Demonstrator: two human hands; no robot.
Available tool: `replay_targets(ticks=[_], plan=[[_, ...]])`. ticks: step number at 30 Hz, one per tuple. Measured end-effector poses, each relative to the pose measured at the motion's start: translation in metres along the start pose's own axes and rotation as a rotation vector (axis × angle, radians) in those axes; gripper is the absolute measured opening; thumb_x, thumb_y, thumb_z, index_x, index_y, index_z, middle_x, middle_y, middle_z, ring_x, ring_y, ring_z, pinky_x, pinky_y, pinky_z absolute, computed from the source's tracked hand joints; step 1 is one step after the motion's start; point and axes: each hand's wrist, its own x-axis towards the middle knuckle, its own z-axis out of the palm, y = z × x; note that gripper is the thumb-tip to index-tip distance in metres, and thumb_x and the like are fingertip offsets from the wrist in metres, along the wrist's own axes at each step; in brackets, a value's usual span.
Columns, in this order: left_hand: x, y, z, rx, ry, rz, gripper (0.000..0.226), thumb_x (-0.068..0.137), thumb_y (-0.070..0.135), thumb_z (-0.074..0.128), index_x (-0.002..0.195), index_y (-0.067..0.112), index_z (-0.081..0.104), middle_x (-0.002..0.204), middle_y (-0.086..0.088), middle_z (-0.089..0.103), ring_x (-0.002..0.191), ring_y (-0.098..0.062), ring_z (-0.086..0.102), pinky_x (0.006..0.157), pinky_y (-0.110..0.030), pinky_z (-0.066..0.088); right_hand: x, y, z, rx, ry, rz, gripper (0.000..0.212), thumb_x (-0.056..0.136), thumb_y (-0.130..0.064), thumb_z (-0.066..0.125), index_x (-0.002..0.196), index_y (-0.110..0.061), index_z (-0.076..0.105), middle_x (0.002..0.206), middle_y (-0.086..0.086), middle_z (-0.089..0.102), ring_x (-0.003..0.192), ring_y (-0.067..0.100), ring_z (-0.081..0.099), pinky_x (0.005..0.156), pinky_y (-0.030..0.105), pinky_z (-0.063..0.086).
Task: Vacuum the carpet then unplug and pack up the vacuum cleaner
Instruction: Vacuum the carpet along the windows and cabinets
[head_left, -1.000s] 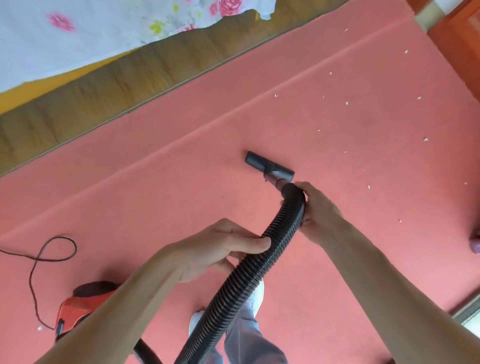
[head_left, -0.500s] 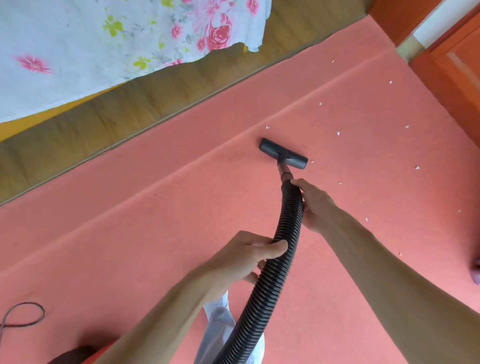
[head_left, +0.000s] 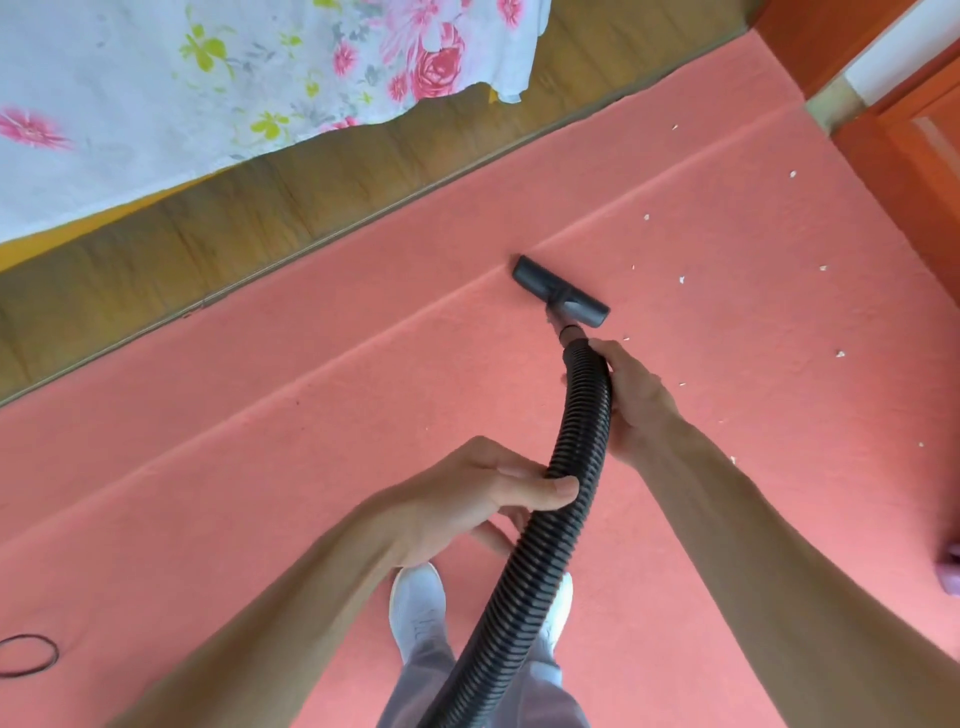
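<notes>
Wrapping left hand (head_left: 483, 499) round black hose (head_left: 524, 597), centre frame. Clasping hose end in right hand (head_left: 636, 400), holding nozzle (head_left: 561, 291) on carpet (head_left: 311, 441).

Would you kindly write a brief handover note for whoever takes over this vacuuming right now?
Left hand grips the hose mid-length; right hand grips it just behind the nozzle.
Nozzle rests on the carpet, at a crease. A cord loop lies at lower left; the vacuum body is out of view.
Done: carpet left of the nozzle looks mostly clean.
Left: white scraps scattered right of the nozzle, then unplug and pack up.
</notes>
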Motion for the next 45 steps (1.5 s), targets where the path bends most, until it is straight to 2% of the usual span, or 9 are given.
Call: replay_targets(ticks=[7, 12, 15, 18, 23, 28, 35, 38, 45], plan=[[-0.015, 0.001, 0.01, 0.02, -0.08, -0.022, 0.037, 0.086, 0.04, 0.074, 0.106, 0.009, 0.078, 0.107, -0.019, 0.075, 0.101, -0.033, 0.07, 0.081, -0.041, 0.061, -0.025, -0.002, -0.009, -0.034, -0.112, 0.081, 0.035, 0.091, -0.028, 0.064, 0.108, 0.003, 0.065, 0.075, 0.014, 0.064, 0.048, 0.016, 0.059, 0.047, 0.025, 0.049], [-0.006, 0.005, 0.01, 0.009, 0.146, -0.026, 0.032, 0.085, 0.044, 0.073, 0.1, 0.017, 0.08, 0.1, -0.009, 0.077, 0.094, -0.028, 0.071, 0.072, -0.032, 0.06, 0.003, -0.008, 0.003, -0.046, -0.042, 0.038, 0.042, 0.093, -0.027, 0.064, 0.12, 0.003, 0.058, 0.1, 0.022, 0.07, 0.063, 0.022, 0.064, 0.055, 0.031, 0.051], [0.008, 0.005, 0.012, -0.011, 0.307, -0.042, 0.023, 0.09, 0.042, 0.07, 0.095, 0.023, 0.081, 0.086, 0.003, 0.078, 0.076, -0.01, 0.072, 0.07, -0.029, 0.06, 0.028, -0.015, 0.011, -0.146, 0.007, -0.005, 0.044, 0.092, -0.03, 0.065, 0.123, 0.001, 0.057, 0.118, 0.024, 0.067, 0.084, 0.026, 0.063, 0.055, 0.03, 0.047], [0.018, 0.004, 0.014, -0.014, 0.368, -0.052, 0.022, 0.09, 0.043, 0.069, 0.094, 0.025, 0.081, 0.081, 0.009, 0.077, 0.066, 0.001, 0.069, 0.07, -0.03, 0.058, 0.04, -0.019, 0.017, -0.186, 0.008, -0.015, 0.046, 0.091, -0.031, 0.066, 0.123, 0.0, 0.058, 0.119, 0.023, 0.067, 0.091, 0.027, 0.063, 0.072, 0.035, 0.05], [-0.003, -0.001, 0.003, 0.026, 0.242, -0.029, 0.036, 0.082, 0.051, 0.073, 0.101, 0.021, 0.081, 0.101, -0.007, 0.078, 0.097, -0.028, 0.071, 0.082, -0.038, 0.06, 0.02, -0.01, 0.003, -0.162, -0.008, -0.001, 0.046, 0.091, -0.03, 0.066, 0.12, 0.004, 0.059, 0.107, 0.022, 0.066, 0.089, 0.027, 0.057, 0.074, 0.036, 0.046], [-0.031, -0.002, -0.012, 0.028, 0.051, -0.12, 0.045, 0.077, 0.05, 0.076, 0.105, 0.015, 0.08, 0.101, -0.007, 0.077, 0.092, -0.018, 0.069, 0.077, -0.033, 0.058, -0.009, 0.018, -0.014, -0.1, -0.053, 0.078, 0.045, 0.091, -0.031, 0.065, 0.116, 0.006, 0.061, 0.096, 0.018, 0.058, 0.088, 0.026, 0.049, 0.067, 0.033, 0.041], [-0.013, 0.008, -0.007, 0.077, 0.285, -0.111, 0.029, 0.087, 0.043, 0.072, 0.1, 0.019, 0.081, 0.105, -0.011, 0.076, 0.09, -0.023, 0.064, 0.088, -0.048, 0.057, 0.009, 0.0, 0.01, -0.036, -0.012, 0.085, 0.046, 0.093, -0.031, 0.063, 0.125, 0.002, 0.059, 0.105, 0.017, 0.062, 0.092, 0.025, 0.057, 0.085, 0.036, 0.049], [-0.005, 0.004, -0.003, 0.057, 0.348, -0.1, 0.031, 0.085, 0.047, 0.073, 0.098, 0.02, 0.081, 0.108, -0.012, 0.075, 0.092, -0.024, 0.063, 0.094, -0.052, 0.056, 0.016, -0.009, 0.011, -0.003, -0.068, 0.149, 0.046, 0.093, -0.033, 0.061, 0.122, 0.003, 0.059, 0.096, 0.013, 0.061, 0.081, 0.023, 0.058, 0.074, 0.031, 0.05], [-0.034, -0.008, -0.016, 0.04, 0.004, -0.074, 0.036, 0.074, 0.048, 0.076, 0.092, 0.018, 0.079, 0.09, -0.001, 0.075, 0.086, -0.014, 0.069, 0.07, -0.027, 0.055, -0.032, 0.017, -0.009, 0.19, -0.116, 0.112, 0.035, 0.092, -0.029, 0.062, 0.113, -0.003, 0.053, 0.08, 0.01, 0.046, 0.068, 0.018, 0.048, 0.063, 0.028, 0.044]])
